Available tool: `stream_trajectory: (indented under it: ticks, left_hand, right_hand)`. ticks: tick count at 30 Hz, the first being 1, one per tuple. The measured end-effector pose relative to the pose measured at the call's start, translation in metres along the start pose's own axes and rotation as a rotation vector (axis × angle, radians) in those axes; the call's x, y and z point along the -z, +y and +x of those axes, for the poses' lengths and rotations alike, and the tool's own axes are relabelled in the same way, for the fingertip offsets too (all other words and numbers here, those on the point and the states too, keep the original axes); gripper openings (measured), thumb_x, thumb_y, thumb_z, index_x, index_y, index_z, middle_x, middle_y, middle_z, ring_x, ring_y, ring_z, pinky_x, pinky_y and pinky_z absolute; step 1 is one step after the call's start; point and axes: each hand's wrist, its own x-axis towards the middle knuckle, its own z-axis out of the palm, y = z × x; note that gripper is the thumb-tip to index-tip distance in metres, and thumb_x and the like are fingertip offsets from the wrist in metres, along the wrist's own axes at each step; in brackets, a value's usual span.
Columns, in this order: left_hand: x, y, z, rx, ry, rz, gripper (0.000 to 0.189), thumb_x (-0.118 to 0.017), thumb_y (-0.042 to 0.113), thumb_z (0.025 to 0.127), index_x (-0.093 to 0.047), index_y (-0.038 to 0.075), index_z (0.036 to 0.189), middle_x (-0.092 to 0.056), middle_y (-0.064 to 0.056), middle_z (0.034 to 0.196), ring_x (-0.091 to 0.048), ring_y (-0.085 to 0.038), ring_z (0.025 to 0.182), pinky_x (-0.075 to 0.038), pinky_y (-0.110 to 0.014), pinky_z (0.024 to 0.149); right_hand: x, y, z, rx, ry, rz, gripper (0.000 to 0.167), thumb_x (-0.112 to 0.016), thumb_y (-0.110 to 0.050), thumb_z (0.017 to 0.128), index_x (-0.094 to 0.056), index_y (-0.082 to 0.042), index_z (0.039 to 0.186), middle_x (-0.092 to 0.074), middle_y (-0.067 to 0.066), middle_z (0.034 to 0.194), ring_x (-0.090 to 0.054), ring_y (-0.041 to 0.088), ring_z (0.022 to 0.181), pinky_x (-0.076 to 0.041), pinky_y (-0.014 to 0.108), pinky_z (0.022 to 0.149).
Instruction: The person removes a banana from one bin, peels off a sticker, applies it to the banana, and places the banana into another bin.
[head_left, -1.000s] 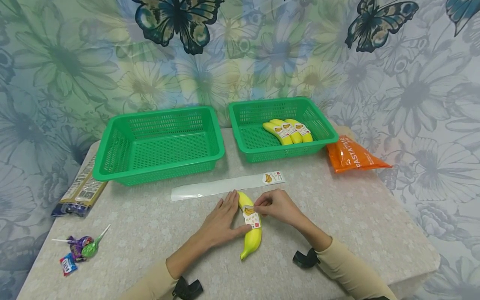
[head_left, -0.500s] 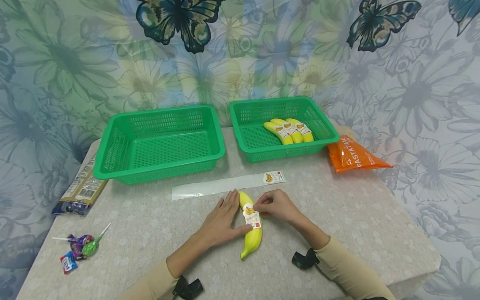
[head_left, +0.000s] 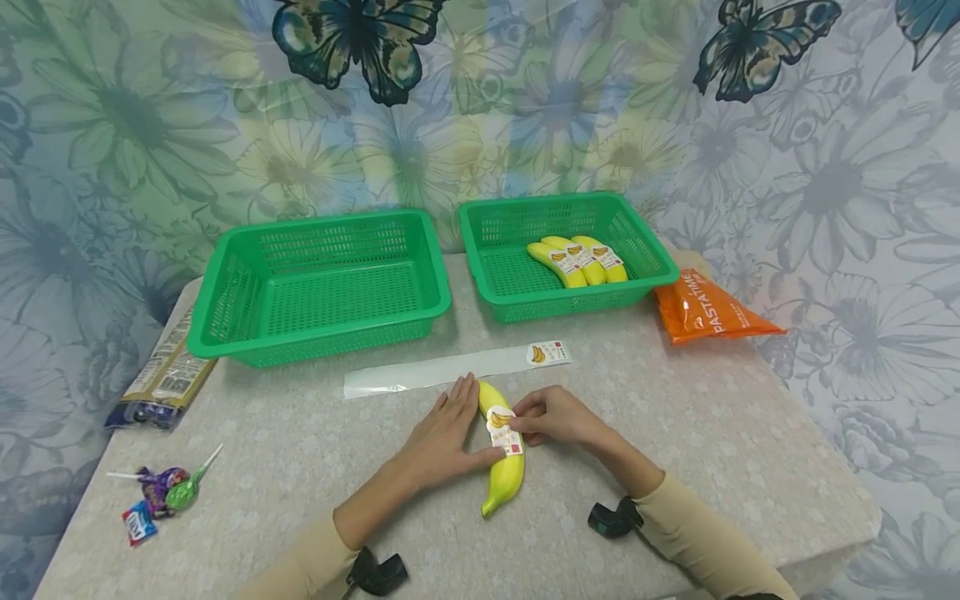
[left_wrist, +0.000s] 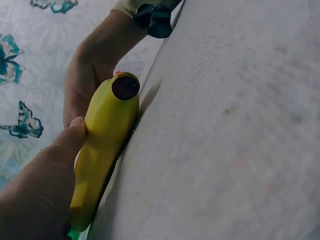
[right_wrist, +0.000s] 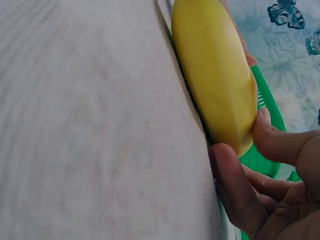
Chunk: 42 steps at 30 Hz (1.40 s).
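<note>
A yellow banana (head_left: 504, 483) lies lengthwise on the table with a white printed sticker (head_left: 501, 427) across its upper middle. My left hand (head_left: 442, 437) rests on the table at its left side, fingers straight and thumb pressed against the banana near the sticker's lower edge. From the right, my right hand (head_left: 558, 417) reaches the sticker's right edge with curled fingers. In the right wrist view, a thumb and finger (right_wrist: 225, 165) bracket the side of the banana (right_wrist: 215, 75). The left wrist view shows the banana's dark stem end (left_wrist: 125, 87) and the left thumb.
A white backing strip (head_left: 442, 371) with one banana sticker (head_left: 548, 353) lies beyond the hands. Behind stand a bare green basket (head_left: 318, 343) and another green basket (head_left: 540, 312) holding several stickered bananas (head_left: 581, 262). An orange bag (head_left: 708, 312), lollipops (head_left: 180, 494) and a packet (head_left: 161, 379) lie around.
My right hand has shifted slightly down and closer over the sticker's right edge, and the sticker looks flatter. The left hand and banana have stayed nearly in place.
</note>
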Motion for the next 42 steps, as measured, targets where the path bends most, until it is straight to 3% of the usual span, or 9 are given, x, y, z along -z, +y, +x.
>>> stream_trajectory:
  ticks: [10, 15, 19, 26, 37, 42]
  left_hand:
    - [0.007, -0.006, 0.011, -0.013, -0.051, -0.022, 0.119, -0.058, 0.077, 0.077, -0.008, 0.002, 0.156, -0.007, -0.013, 0.165, -0.007, -0.025, 0.153, -0.013, -0.045, 0.125]
    - [0.012, -0.002, 0.015, 0.049, -0.049, -0.072, 0.12, -0.067, 0.074, 0.071, -0.018, 0.004, 0.155, -0.016, -0.01, 0.164, -0.018, -0.027, 0.151, -0.027, -0.049, 0.12]
    - [0.013, 0.0, 0.018, 0.068, 0.007, -0.083, 0.114, -0.074, 0.067, 0.068, -0.03, 0.004, 0.152, -0.029, -0.011, 0.16, -0.03, -0.031, 0.147, -0.039, -0.053, 0.111]
    - [0.012, -0.001, 0.024, 0.036, 0.111, -0.046, 0.101, -0.078, 0.059, 0.066, -0.046, 0.004, 0.145, -0.045, -0.015, 0.15, -0.049, -0.036, 0.134, -0.049, -0.049, 0.102]
    - [0.01, -0.005, 0.028, -0.043, 0.242, -0.004, 0.075, -0.075, 0.045, 0.073, -0.059, 0.006, 0.134, -0.059, -0.015, 0.136, -0.062, -0.036, 0.117, -0.053, -0.045, 0.095]
    - [0.007, -0.01, 0.027, -0.065, 0.255, -0.033, 0.074, -0.076, 0.044, 0.074, -0.059, 0.006, 0.134, -0.059, -0.015, 0.136, -0.062, -0.034, 0.118, -0.053, -0.043, 0.097]
  right_hand:
    - [-0.004, 0.002, 0.003, -0.005, 0.002, 0.029, 0.03, -0.073, -0.016, 0.087, -0.069, 0.006, 0.107, -0.074, 0.012, 0.088, -0.07, 0.013, 0.068, -0.061, 0.029, 0.063]
    - [-0.004, 0.004, 0.004, 0.001, 0.006, 0.054, 0.031, -0.074, -0.016, 0.087, -0.069, 0.006, 0.107, -0.074, 0.012, 0.088, -0.07, 0.013, 0.068, -0.061, 0.029, 0.063]
    - [-0.004, 0.005, 0.005, 0.011, 0.006, 0.072, 0.03, -0.074, -0.016, 0.087, -0.069, 0.007, 0.106, -0.075, 0.014, 0.089, -0.071, 0.014, 0.068, -0.061, 0.03, 0.064]
    - [-0.003, 0.004, 0.005, 0.024, 0.012, 0.066, 0.027, -0.074, -0.014, 0.086, -0.07, 0.006, 0.104, -0.075, 0.014, 0.088, -0.071, 0.014, 0.067, -0.061, 0.03, 0.063]
    - [0.0, 0.005, 0.002, 0.031, -0.001, 0.122, 0.029, -0.073, -0.01, 0.086, -0.068, 0.011, 0.105, -0.074, 0.019, 0.09, -0.072, 0.016, 0.069, -0.062, 0.032, 0.066]
    - [-0.001, 0.004, 0.002, 0.014, -0.017, 0.089, 0.031, -0.072, -0.014, 0.088, -0.068, 0.009, 0.109, -0.074, 0.016, 0.092, -0.072, 0.016, 0.074, -0.062, 0.031, 0.067]
